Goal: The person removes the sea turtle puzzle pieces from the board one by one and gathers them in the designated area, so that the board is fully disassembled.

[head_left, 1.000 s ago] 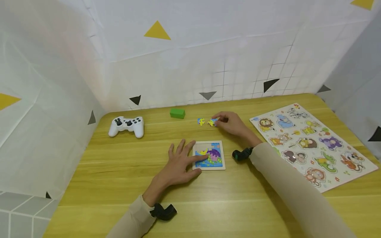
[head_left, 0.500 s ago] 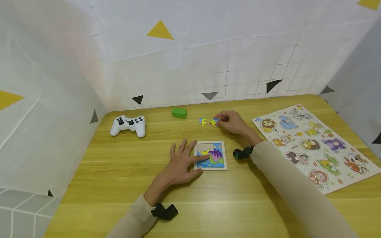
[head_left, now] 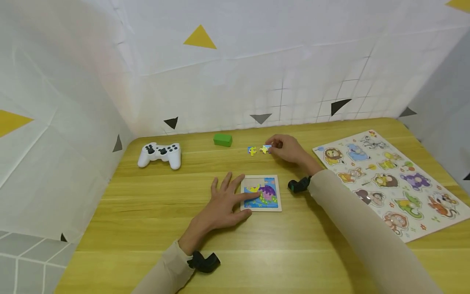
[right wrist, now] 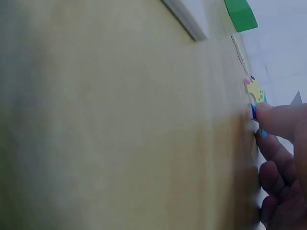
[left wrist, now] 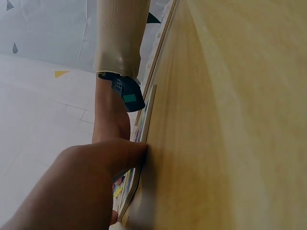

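Observation:
My left hand (head_left: pixel 224 206) lies with its fingers spread at the left side of a small square jigsaw puzzle (head_left: pixel 256 181), the index finger reaching across the picture. That puzzle has a pale wooden frame, a purple, yellow and blue picture, and a bare wooden patch at its upper left. Beyond it, my right hand (head_left: pixel 288 149) pinches a yellow and blue puzzle piece (head_left: pixel 265 149) between thumb and finger. In the right wrist view the thumb covers part of the held piece (right wrist: pixel 254 91). A second loose puzzle piece (head_left: pixel 251 151) lies just left of it on the table.
A green block (head_left: pixel 222 140) sits near the table's back edge. To the left is a white game controller (head_left: pixel 160 155). A large animal puzzle board (head_left: pixel 393 183) takes up the right side, beside the right forearm. A patterned cloth wall (head_left: pixel 235 81) rises behind the table.
The right hand and its puzzle piece have risen slightly, and the piece now catches more light. The left hand stays on the small puzzle. The head view has shifted a little.

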`<action>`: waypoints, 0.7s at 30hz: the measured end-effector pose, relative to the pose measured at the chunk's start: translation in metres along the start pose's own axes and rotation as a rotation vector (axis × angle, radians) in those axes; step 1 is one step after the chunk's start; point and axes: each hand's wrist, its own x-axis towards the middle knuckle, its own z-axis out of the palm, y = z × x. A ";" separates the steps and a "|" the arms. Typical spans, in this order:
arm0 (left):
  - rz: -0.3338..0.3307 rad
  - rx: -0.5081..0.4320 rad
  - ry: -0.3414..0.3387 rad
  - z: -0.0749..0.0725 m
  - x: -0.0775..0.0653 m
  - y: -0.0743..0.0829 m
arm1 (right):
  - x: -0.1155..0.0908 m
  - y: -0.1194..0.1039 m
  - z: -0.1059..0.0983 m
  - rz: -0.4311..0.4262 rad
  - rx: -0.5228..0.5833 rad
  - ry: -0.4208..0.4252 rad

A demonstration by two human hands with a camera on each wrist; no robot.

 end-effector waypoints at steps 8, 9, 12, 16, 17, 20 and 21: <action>0.003 -0.007 0.002 0.000 0.000 0.000 | 0.003 0.000 -0.001 -0.014 -0.042 -0.005; 0.003 -0.007 0.002 0.000 0.000 0.000 | 0.004 0.000 -0.001 -0.015 -0.044 -0.003; 0.004 -0.006 0.004 0.000 0.000 0.000 | 0.004 0.000 -0.001 -0.024 -0.048 0.002; -0.002 -0.004 -0.003 0.001 0.000 -0.001 | 0.005 0.001 -0.001 -0.037 -0.048 0.007; -0.006 -0.004 -0.007 0.001 0.000 -0.001 | 0.005 0.001 -0.001 -0.041 -0.046 0.007; -0.006 -0.006 -0.010 0.001 0.001 -0.001 | 0.004 0.003 -0.001 -0.052 -0.033 -0.006; -0.006 -0.006 -0.009 0.001 0.001 -0.001 | 0.004 0.003 -0.002 -0.055 -0.028 -0.011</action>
